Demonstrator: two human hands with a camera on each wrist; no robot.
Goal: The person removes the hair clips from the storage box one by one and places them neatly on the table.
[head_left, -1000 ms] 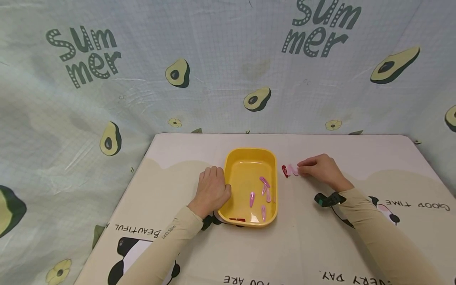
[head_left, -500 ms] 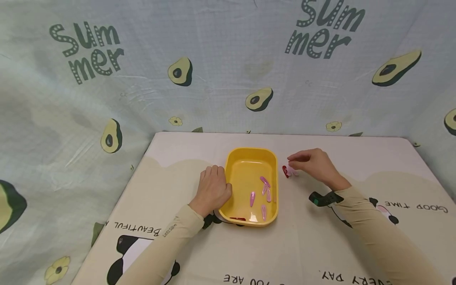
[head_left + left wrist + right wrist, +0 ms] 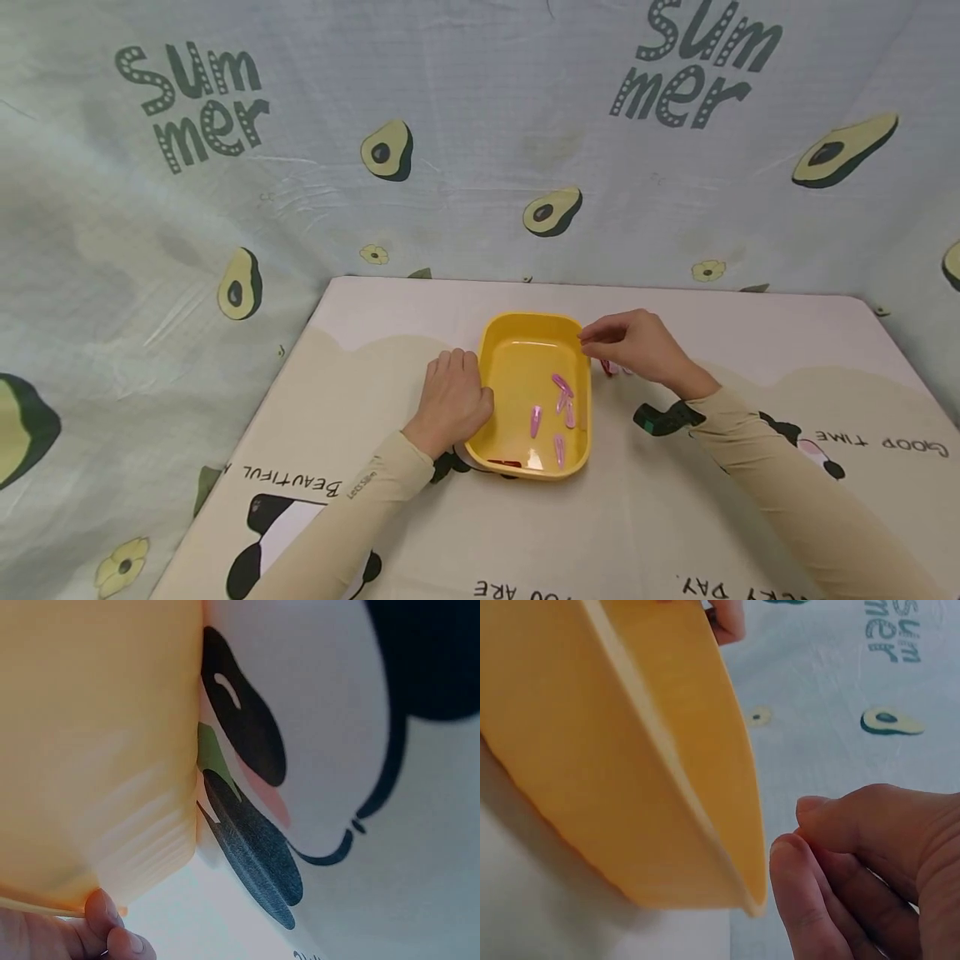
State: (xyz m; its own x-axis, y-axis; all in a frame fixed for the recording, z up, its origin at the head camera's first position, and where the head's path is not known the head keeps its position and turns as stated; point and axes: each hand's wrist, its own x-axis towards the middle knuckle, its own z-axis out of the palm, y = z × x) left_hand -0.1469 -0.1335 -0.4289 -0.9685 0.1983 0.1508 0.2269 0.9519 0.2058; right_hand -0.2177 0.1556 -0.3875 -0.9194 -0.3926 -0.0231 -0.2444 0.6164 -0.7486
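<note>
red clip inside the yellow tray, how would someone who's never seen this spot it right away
On the cream table sits a yellow rounded-rectangular plastic tray. On its floor, at the near end left of centre, a slim red hair clip lies crosswise. Its neighbours there are all pink hair clips.

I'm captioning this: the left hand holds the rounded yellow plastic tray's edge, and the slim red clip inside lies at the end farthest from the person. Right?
Wrong end: in the head view, the slim red clip lies at the end of the yellow tray nearest the person. The left hand does hold the tray's edge.
</note>
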